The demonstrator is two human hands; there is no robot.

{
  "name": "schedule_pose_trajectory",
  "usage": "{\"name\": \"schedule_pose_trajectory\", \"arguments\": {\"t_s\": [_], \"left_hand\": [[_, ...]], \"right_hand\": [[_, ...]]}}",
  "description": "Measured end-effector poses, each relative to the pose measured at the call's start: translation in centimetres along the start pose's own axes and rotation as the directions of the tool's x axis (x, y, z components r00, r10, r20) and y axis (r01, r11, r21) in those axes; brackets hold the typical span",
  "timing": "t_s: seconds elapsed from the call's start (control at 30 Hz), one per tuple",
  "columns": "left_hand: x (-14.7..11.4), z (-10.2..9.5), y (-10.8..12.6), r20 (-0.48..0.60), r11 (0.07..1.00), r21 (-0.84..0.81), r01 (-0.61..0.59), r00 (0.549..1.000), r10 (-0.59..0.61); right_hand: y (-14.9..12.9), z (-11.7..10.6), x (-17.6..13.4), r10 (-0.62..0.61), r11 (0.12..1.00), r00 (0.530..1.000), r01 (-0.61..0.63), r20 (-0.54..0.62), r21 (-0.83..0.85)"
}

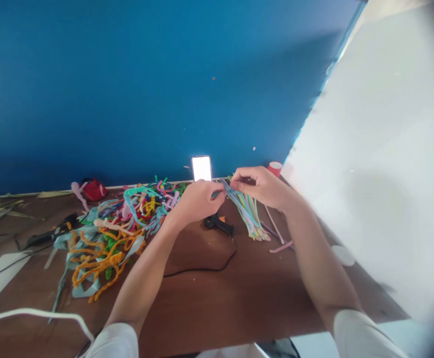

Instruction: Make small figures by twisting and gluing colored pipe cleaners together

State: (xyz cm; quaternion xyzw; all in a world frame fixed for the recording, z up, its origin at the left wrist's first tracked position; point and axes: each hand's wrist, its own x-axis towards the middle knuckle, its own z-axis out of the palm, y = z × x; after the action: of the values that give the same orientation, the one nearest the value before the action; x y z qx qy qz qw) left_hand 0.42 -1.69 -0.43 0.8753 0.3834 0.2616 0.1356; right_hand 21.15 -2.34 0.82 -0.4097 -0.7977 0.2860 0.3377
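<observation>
My left hand (202, 200) and my right hand (260, 186) are raised close together near the back of the table, both with fingers pinched. Between the fingertips shows a short blue fuzzy piece (224, 187), seemingly a pipe cleaner, gripped from both sides; its details are small and blurred. Just behind and below the hands lies a bundle of pastel pipe cleaners (252, 219), its far end partly covered by my fingers. A black glue gun (218, 223) rests below my left hand, its cord running toward the left.
A tangled heap of coloured pipe cleaners and ribbon (108, 238) spreads over the left of the brown table (217, 308). A lit phone (202, 168) leans at the blue wall. A red cup (275, 169) stands at back right, and a white disc (342, 255) lies near the white wall.
</observation>
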Motion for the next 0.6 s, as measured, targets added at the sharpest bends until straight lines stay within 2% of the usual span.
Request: {"name": "schedule_pose_trajectory", "arguments": {"t_s": [0.1,0.17,0.23,0.3,0.37,0.47,0.53,0.6], "left_hand": [[0.3,0.5,0.0,-0.143,0.993,-0.050,0.105,0.984,-0.111],[0.4,0.6,0.1,-0.236,0.982,-0.124,0.146,0.956,-0.172],[0.4,0.5,0.3,-0.296,0.965,-0.208,0.159,0.930,-0.217],[0.4,0.3,0.5,-0.308,0.937,-0.322,0.137,0.920,-0.241],[0.3,0.1,0.5,-0.267,0.876,-0.475,0.085,0.935,-0.235],[0.0,-0.1,0.3,-0.161,0.736,-0.677,0.019,0.972,-0.173],[-0.1,-0.2,0.1,-0.072,0.665,-0.747,0.017,0.992,-0.106],[-0.3,-0.5,-0.1,0.018,0.642,-0.766,0.029,1.000,-0.024]], "right_hand": [[-0.5,1.0,-0.2,0.017,0.990,0.995,-0.030,-0.096,-0.137],[-0.6,1.7,-0.1,0.015,0.987,0.992,-0.034,-0.124,-0.157],[-0.4,2.2,0.3,0.015,0.994,0.991,-0.029,-0.130,-0.102],[0.0,2.4,0.6,0.027,1.000,0.991,-0.025,-0.130,0.018],[0.4,2.3,0.9,0.038,0.983,0.992,-0.016,-0.119,0.183],[0.9,1.7,1.0,0.012,0.906,0.998,0.017,-0.065,0.422],[1.2,1.3,0.9,-0.025,0.863,0.999,0.033,-0.024,0.503],[1.6,1.1,0.9,-0.064,0.845,0.998,0.045,0.016,0.533]]}}
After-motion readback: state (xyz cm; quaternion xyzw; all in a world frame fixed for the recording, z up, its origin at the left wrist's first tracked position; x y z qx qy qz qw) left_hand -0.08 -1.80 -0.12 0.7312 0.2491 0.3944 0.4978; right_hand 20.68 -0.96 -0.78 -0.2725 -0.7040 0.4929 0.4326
